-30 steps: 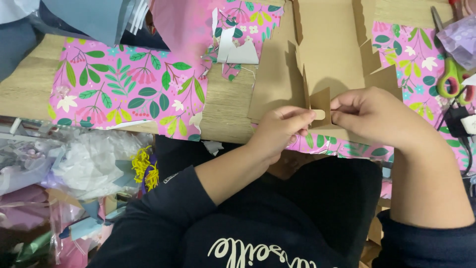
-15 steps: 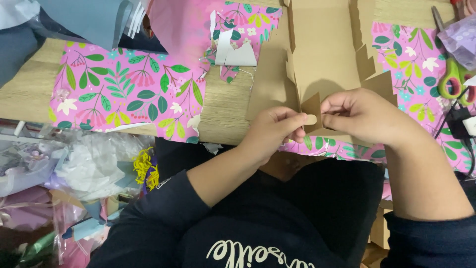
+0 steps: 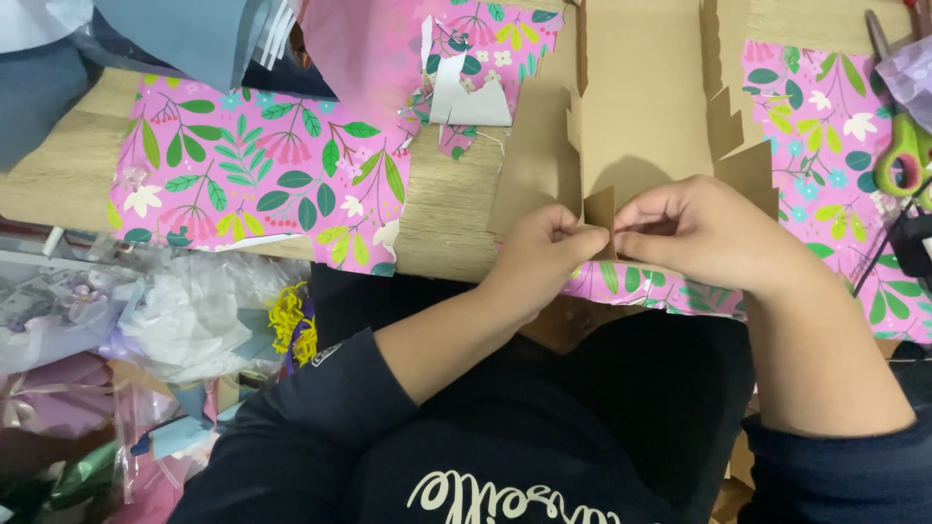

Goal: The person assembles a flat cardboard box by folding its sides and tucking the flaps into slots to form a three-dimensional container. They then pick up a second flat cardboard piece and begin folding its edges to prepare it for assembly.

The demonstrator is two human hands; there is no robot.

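Observation:
A brown cardboard cut-out [image 3: 641,107] with notched side flaps lies on the wooden table [image 3: 447,209], its near edge at the table's front. My left hand [image 3: 544,254] and my right hand [image 3: 704,233] meet at that near edge. Both pinch a small upright cardboard flap [image 3: 600,209] between thumbs and fingers. Pink floral wrapping paper [image 3: 680,291] shows under the cardboard, just below my hands.
Another pink floral paper sheet [image 3: 262,180] lies at left, with grey-white paper scraps [image 3: 466,102] behind it. Green-handled scissors [image 3: 903,146] rest at the right edge. Grey paper [image 3: 194,39] sits at the back left. Plastic bags of craft material [image 3: 146,320] pile at lower left.
Both hands have shifted slightly up and toward each other on the flap, folding it more upright. The cardboard sheet has stayed in place.

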